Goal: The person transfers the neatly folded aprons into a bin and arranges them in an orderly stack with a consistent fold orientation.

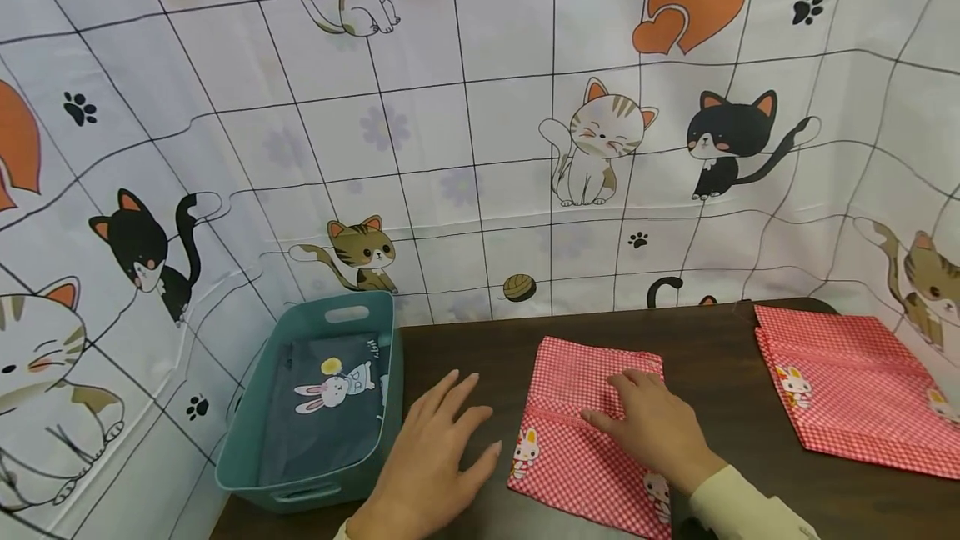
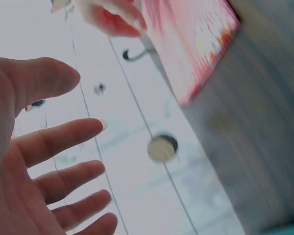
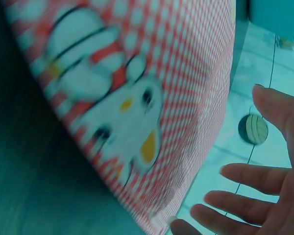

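Observation:
A red-and-white checked cloth with printed white cartoon characters lies flat on the dark table, a fold line running across it. My right hand is over its right half, fingers spread and relaxed; in the right wrist view the fingers hold nothing. Whether it touches the cloth is unclear. Left of the cloth, my left hand hovers with spread fingers, and its palm is bare in the left wrist view. A teal plastic basket stands to its left, with a folded dark blue-grey cloth bearing a rabbit print inside.
Another red checked cloth lies at the right of the table. A white curtain-like sheet with black grid lines and cartoon cats hangs behind the table and along both sides.

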Demonstrator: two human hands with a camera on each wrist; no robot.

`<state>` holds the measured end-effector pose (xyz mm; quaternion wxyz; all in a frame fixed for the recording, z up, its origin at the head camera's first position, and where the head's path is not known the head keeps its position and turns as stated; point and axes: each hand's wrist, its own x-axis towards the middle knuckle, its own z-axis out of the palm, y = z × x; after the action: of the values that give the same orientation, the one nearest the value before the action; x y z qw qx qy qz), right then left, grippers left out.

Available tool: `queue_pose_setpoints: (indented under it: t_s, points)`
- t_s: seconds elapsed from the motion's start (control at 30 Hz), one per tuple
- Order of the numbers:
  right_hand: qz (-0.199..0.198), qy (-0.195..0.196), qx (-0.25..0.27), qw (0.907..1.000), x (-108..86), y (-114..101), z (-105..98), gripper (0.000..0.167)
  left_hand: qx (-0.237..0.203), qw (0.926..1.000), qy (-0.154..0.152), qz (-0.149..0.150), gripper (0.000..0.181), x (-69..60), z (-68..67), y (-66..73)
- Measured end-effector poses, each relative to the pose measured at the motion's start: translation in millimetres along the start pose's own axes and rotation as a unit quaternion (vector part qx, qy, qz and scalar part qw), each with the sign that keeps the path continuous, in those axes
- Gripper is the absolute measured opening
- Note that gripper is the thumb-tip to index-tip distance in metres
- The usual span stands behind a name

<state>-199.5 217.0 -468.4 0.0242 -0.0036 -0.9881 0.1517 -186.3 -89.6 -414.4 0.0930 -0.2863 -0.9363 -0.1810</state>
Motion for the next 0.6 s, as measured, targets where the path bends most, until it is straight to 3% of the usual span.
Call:
queue_pose_setpoints:
  t_s: [0.2, 0.4, 0.6]
  points:
    - [0.042, -0.049, 0.016, 0.9978, 0.1, 20.8, -4.0, 0.091, -0.045, 0.9965, -0.071, -0.007, 0.042, 23.0, 24.0, 14.7]
    - [0.063, -0.062, 0.035, 0.9955, 1.5, 31.3, -3.9, 0.096, -0.064, 0.9849, -0.159, -0.027, 0.059, 37.2, 56.5, 18.3]
    - [0.088, -0.063, 0.053, 0.9927, 4.5, 36.5, -5.4, 0.102, -0.089, 0.9757, -0.192, -0.058, 0.056, 39.9, 79.2, 18.5]
